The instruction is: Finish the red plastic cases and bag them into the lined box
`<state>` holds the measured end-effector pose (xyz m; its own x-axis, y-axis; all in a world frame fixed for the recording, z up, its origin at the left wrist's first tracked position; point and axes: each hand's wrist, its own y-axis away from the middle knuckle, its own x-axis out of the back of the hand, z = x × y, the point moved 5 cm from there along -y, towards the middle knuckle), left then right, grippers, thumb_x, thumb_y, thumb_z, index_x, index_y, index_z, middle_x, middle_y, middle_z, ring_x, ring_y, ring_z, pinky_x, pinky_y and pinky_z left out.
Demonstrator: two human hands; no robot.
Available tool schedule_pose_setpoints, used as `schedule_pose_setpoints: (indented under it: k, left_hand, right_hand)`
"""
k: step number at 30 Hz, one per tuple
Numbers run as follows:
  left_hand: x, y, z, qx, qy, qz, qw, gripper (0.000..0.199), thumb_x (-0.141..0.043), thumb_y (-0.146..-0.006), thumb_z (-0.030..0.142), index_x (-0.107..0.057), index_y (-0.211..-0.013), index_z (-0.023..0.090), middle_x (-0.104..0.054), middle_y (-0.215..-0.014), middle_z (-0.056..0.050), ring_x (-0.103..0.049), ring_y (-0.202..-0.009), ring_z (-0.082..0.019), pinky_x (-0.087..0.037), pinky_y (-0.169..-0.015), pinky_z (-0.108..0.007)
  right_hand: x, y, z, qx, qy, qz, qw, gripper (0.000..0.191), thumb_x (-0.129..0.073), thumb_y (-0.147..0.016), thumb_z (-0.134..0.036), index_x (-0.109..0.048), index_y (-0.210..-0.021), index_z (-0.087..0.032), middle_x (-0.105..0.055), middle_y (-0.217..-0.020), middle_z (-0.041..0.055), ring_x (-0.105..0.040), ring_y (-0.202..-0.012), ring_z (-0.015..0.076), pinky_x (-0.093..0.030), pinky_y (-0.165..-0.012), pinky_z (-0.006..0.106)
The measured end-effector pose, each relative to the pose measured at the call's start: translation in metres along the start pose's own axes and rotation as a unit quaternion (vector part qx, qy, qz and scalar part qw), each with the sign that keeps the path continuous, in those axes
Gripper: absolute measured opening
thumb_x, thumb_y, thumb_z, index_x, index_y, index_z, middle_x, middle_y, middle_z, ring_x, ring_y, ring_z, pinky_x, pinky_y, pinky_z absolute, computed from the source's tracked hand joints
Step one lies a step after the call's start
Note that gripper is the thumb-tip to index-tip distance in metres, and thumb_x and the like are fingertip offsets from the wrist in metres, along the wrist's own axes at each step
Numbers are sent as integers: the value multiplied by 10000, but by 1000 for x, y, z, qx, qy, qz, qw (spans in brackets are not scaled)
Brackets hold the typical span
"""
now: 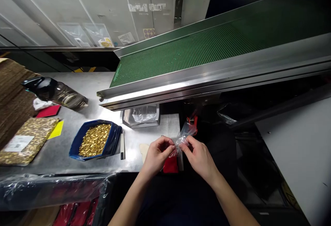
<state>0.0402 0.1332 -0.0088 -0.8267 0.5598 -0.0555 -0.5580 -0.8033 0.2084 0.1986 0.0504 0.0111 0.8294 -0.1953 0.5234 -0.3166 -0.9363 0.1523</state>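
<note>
Between my two hands is a small clear plastic bag (182, 138), crumpled and shiny. My left hand (158, 153) pinches one side of it with thumb and fingertips. On the other side, my right hand (198, 152) pinches it as well. What the bag holds, if anything, I cannot make out. Just below the fingers lies a red cloth-like piece (170, 165) at the table's edge. A blue bin (74, 145) of small gold-coloured parts sits to the left, with a black-and-white pen-like tool (122, 146) beside it.
A green ribbed conveyor belt (178, 52) with metal sides slopes up to the right. Under its low end is a box with clear bags (141, 115). A water bottle (60, 93) and a large bag of gold parts (31, 143) lie on the metal table (95, 76). Red items (77, 214) fill a lined box below.
</note>
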Motion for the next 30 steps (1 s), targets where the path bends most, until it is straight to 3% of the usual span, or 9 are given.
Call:
schedule_pose_setpoints:
  k: [4, 9, 13, 18, 21, 23, 25, 27, 30]
  left_hand:
    - [3, 3, 8, -65, -121, 47, 989, 132, -618, -923, 203, -680, -1038, 213, -649, -911, -20, -619, -853, -173, -496, -798, -288]
    - [-22, 6, 5, -83, -158, -22, 984, 473, -656, -891, 192, -564, -1349, 267, -653, -1197, -54, -623, -1094, -215, -488, -981, -341]
    - [-22, 0, -8, -35, -144, -16, 989, 355, -625, -872, 178, -625, -1221, 241, -706, -1036, -32, -651, -868, -197, -506, -782, -303]
    - [6, 5, 0, -72, -204, 177, 960, 197, -547, -890, 159, -639, -1049, 231, -643, -880, -14, -617, -808, -189, -466, -709, -282]
    - [-9, 9, 2, -102, -203, 135, 964, 159, -529, -853, 116, -609, -934, 228, -623, -944, -31, -609, -912, -204, -472, -794, -297]
    - [-18, 9, -3, -78, -169, 96, 978, 83, -589, -832, 143, -564, -835, 222, -593, -849, -10, -577, -817, -190, -455, -747, -289]
    - [-15, 8, -8, -35, -125, 114, 985, 176, -648, -850, 238, -499, -759, 224, -516, -710, 27, -503, -673, -162, -406, -636, -269]
    - [-1, 8, -9, -14, -95, 176, 980, 319, -657, -885, 341, -410, -714, 235, -419, -635, 56, -427, -587, -140, -350, -570, -258]
    - [16, 13, -2, -28, -89, 230, 969, 384, -646, -906, 379, -352, -703, 240, -337, -629, 69, -346, -562, -125, -303, -555, -254]
  right_hand:
    - [9, 6, 4, -12, 21, 69, 997, 203, -551, -938, -281, -442, -773, -239, -595, -753, -27, -554, -667, 154, -389, -669, 271]
    - [-4, 4, -1, 9, -18, 30, 999, 206, -541, -943, -290, -424, -781, -244, -518, -717, -43, -522, -655, 146, -393, -640, 255]
    - [-1, 8, 8, 15, 47, 48, 998, 258, -549, -971, -335, -422, -768, -240, -545, -756, -26, -545, -678, 153, -387, -641, 261]
    - [3, 21, 19, -38, 268, 64, 961, 119, -531, -937, -193, -459, -858, -244, -601, -764, -24, -548, -582, 161, -225, -551, 298]
    - [-5, 21, 5, -17, 250, 41, 967, 72, -524, -949, -196, -489, -917, -249, -655, -787, -21, -619, -640, 186, -242, -573, 298]
    - [-8, 20, -4, -9, 192, 30, 981, 92, -537, -977, -279, -494, -901, -253, -653, -744, -34, -631, -636, 182, -280, -582, 286]
    - [-7, 21, -5, -22, 182, 26, 983, 143, -541, -988, -327, -492, -873, -256, -621, -670, -45, -617, -594, 179, -284, -573, 284]
    - [-7, 24, -3, -35, 228, 30, 973, 110, -560, -962, -274, -498, -873, -258, -624, -675, -34, -611, -583, 189, -269, -560, 293]
    - [-15, 24, -9, 16, 285, 36, 958, 174, -583, -866, -126, -553, -983, -251, -694, -907, 48, -663, -777, 238, -325, -606, 306]
